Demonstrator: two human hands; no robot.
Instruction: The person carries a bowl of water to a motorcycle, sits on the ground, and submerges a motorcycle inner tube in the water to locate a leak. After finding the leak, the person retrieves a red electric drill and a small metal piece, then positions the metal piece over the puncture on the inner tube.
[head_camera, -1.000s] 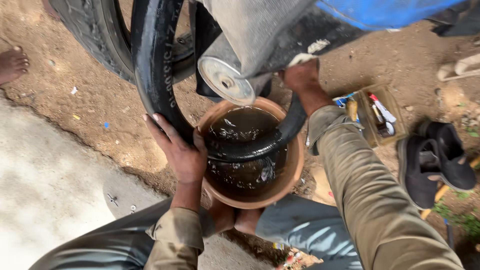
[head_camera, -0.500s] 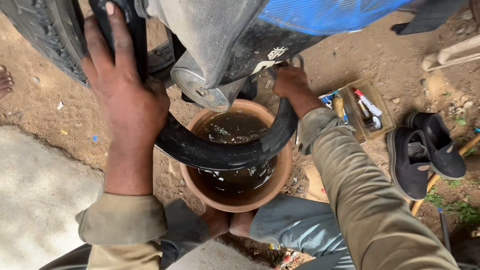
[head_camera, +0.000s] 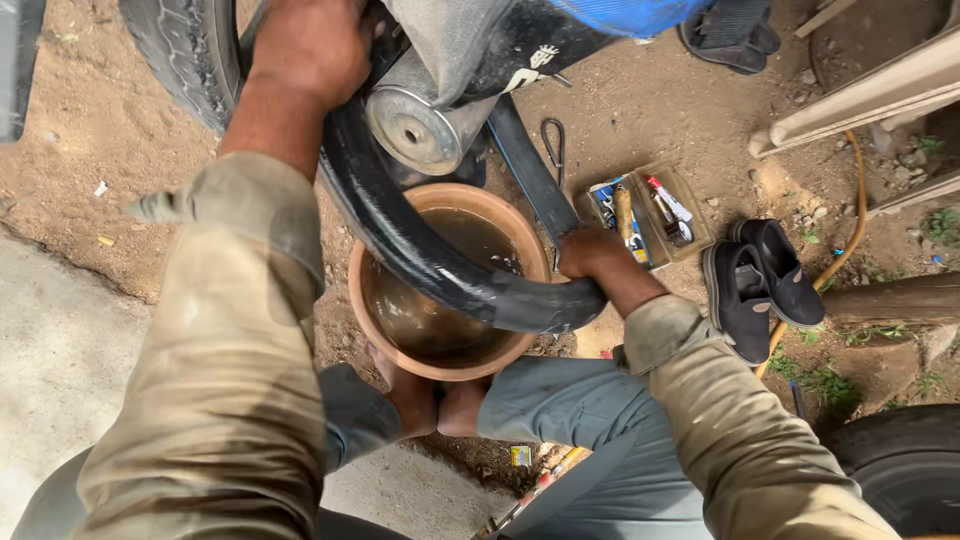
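Black rubber inner tube (head_camera: 430, 265) is arching over the clay basin (head_camera: 440, 280) of murky water; my right hand (head_camera: 590, 255) is clamping fingers around its lower end, my left hand (head_camera: 310, 45) curling closed on its upper stretch.

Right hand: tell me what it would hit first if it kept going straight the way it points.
The right hand, gripping the black inner tube, points up and away from the person. Going straight on, it would probably first meet the small open box of repair bits on the dirt; depth is hard to judge.
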